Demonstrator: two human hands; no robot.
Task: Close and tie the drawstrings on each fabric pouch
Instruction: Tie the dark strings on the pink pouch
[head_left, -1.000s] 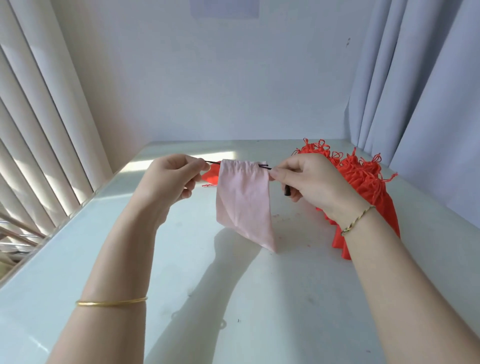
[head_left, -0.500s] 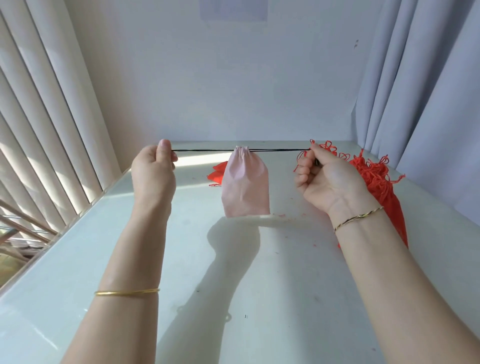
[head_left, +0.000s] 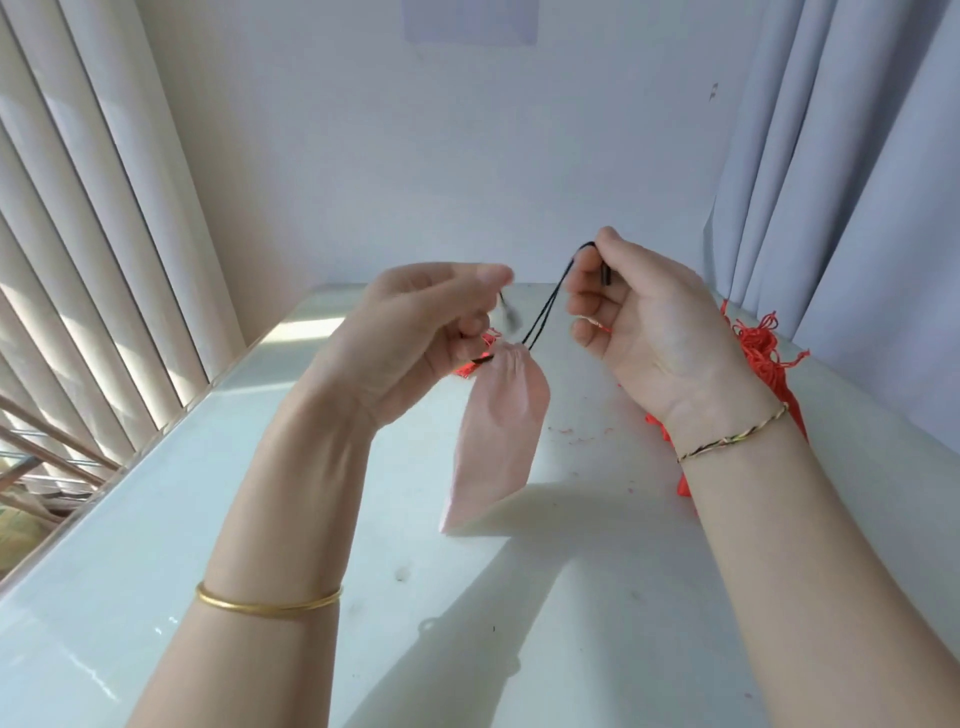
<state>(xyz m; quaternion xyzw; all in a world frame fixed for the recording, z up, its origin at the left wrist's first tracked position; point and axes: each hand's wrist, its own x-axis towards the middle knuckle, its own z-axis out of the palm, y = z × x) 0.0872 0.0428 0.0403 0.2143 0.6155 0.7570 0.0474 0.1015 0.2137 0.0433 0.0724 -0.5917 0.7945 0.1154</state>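
Note:
A pale pink fabric pouch (head_left: 498, 436) hangs in the air between my hands, its mouth gathered tight at the top and its lower corner near the table. A thin black drawstring (head_left: 545, 306) runs up from the gathered mouth to my right hand (head_left: 644, 332), which pinches the cord's loop between thumb and curled fingers. My left hand (head_left: 410, 332) holds the other black cord end just left of the pouch's mouth; that end is blurred.
A pile of red pouches with red strings (head_left: 763, 358) lies on the white table (head_left: 208, 519) behind my right wrist. Another red pouch (head_left: 467, 368) peeks out behind my left hand. Vertical blinds stand on the left, grey curtains on the right.
The drawstrings were pulled taut sideways, closing the pouch's mouth. Both hands have since come back together above the pouch, and the cords now slope upward instead of lying level.

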